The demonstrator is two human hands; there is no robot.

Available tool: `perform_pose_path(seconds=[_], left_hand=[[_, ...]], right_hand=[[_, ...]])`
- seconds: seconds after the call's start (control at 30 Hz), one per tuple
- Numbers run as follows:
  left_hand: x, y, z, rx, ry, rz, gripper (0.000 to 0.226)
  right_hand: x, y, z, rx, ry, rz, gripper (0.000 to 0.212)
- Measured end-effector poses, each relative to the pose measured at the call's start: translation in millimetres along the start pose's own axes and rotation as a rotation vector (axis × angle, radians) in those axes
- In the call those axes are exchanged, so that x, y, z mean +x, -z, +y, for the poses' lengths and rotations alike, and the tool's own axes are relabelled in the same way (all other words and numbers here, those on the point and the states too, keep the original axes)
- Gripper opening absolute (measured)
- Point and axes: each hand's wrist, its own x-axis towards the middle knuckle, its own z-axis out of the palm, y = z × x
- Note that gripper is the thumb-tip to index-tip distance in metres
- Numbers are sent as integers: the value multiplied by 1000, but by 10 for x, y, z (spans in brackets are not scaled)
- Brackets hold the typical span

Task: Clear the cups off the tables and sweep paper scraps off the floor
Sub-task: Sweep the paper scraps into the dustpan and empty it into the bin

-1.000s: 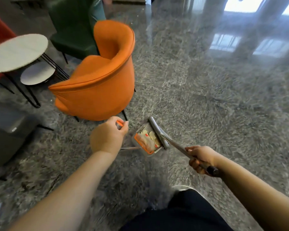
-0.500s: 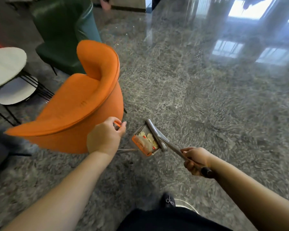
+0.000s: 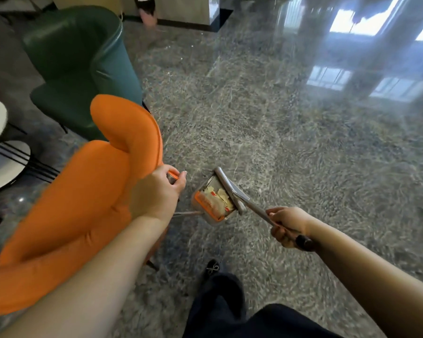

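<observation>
While the left hand (image 3: 158, 195) grips the dustpan handle (image 3: 172, 175), paper scraps (image 3: 214, 200) fill the dustpan (image 3: 211, 203); the right hand (image 3: 287, 226) clasps the broom handle (image 3: 261, 212).

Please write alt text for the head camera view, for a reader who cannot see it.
A person's left hand grips a dustpan handle while the right hand holds a broom over it. Paper scraps lie inside, beside an orange armchair.
</observation>
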Motion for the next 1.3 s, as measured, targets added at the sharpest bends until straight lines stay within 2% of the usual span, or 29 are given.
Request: perform_pose_path(seconds=[0.17, 0.47, 0.73, 1.0, 1.3], left_hand=[[935, -161, -4, -42, 33, -40, 21], [2391, -644, 38, -21, 115, -5, 23], [3825, -1208, 266, 91, 150, 20, 26], [5078, -1513, 465, 138, 197, 80, 29], [6618, -1854, 172, 114, 242, 75, 28]], right_hand=[[338, -135, -820, 23, 1, 9, 29], [1113, -229, -2306, -43, 16, -32, 31], [1922, -19, -3764, -126, -6, -98, 34], [2508, -41, -5147, -184, -19, -123, 27], [3321, -477, -6511, -181, -8, -117, 26]])
